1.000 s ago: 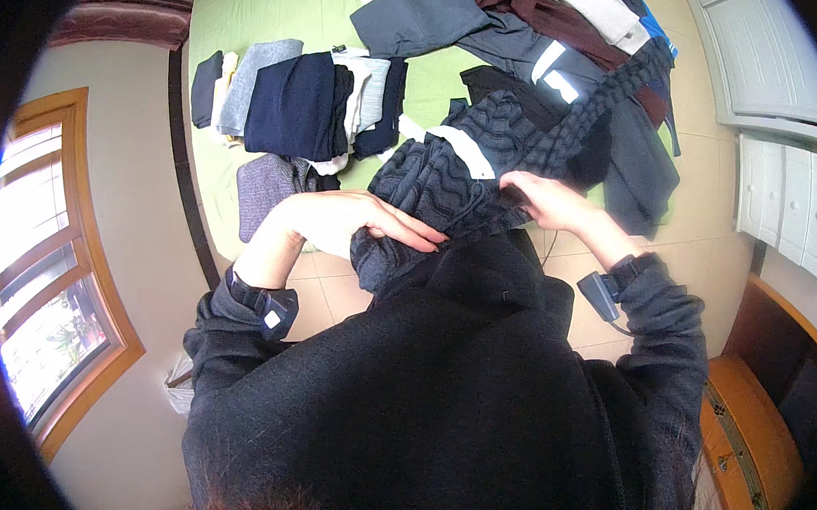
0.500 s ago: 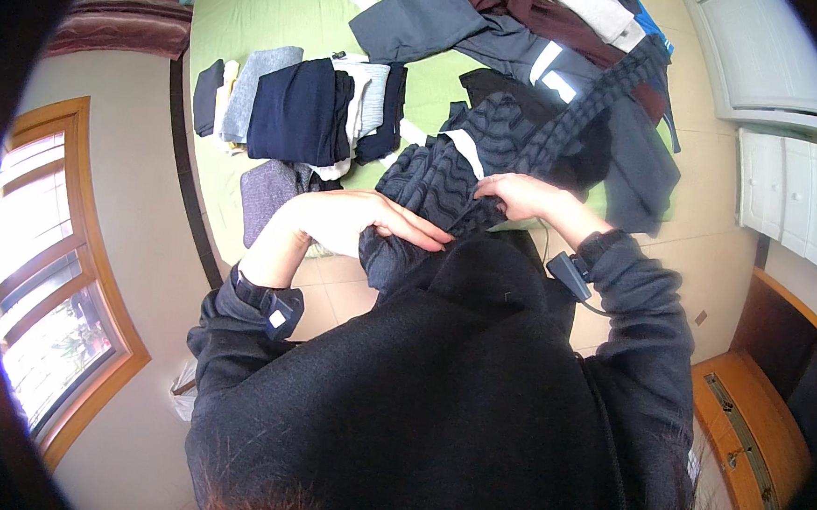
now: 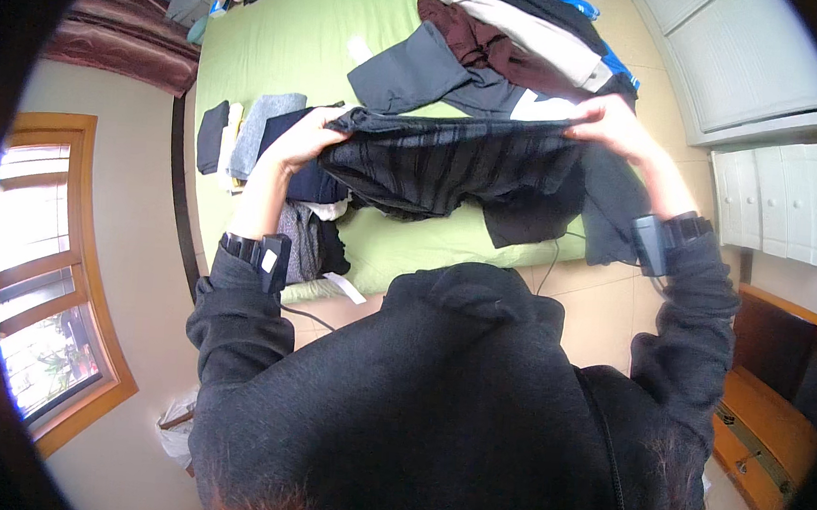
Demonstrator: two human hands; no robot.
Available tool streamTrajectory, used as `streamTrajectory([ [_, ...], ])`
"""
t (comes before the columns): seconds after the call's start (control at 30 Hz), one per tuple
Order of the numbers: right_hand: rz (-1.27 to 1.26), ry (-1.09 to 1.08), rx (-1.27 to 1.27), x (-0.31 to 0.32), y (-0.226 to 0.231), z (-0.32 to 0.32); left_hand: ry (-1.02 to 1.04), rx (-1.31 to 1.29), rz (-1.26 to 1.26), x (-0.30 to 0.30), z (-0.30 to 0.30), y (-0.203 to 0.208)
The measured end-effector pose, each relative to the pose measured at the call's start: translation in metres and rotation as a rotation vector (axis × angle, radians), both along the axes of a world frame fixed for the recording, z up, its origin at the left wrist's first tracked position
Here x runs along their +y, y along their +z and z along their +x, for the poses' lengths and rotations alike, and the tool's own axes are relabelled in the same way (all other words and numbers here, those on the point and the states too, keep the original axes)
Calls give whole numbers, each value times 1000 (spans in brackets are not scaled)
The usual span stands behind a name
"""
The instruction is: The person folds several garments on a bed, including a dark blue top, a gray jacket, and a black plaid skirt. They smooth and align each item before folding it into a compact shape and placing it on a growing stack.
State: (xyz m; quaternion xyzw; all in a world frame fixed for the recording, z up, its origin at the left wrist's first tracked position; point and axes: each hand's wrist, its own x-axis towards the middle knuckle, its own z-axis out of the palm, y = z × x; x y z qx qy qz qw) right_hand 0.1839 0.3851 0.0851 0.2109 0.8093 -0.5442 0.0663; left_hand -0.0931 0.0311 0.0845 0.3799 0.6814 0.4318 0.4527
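Note:
A dark grey and black striped knit garment (image 3: 451,164) is stretched sideways between my hands above the bed, its upper edge nearly straight and the rest hanging in folds. My left hand (image 3: 306,137) pinches its left corner, close over the folded clothes. At the other end, my right hand (image 3: 613,127) grips the edge between thumb and fingers. Folded clothes, among them a light grey one (image 3: 268,139), lie in a row left of the garment, partly covered by my left hand. Nearer to me is a speckled grey folded piece (image 3: 299,241).
Dark grey trousers (image 3: 411,68), a maroon garment (image 3: 482,44) and an off-white garment (image 3: 525,28) are spread across the green bed sheet (image 3: 281,37). White cabinets (image 3: 777,189) stand at the right. A wooden-framed window (image 3: 61,271) is at the left.
Both hands have moved away from my body and farther apart. The striped garment, bunched close to me before, is now pulled wide over the bed.

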Motion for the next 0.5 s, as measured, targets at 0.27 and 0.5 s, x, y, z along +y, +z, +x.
streamTrajectory([
  [0.27, 381, 206, 297, 32, 145, -9, 4, 115, 263, 49, -32, 110],
  [0.5, 643, -241, 237, 28, 208, -1, 95, 279, 514, 79, -1, 227],
])
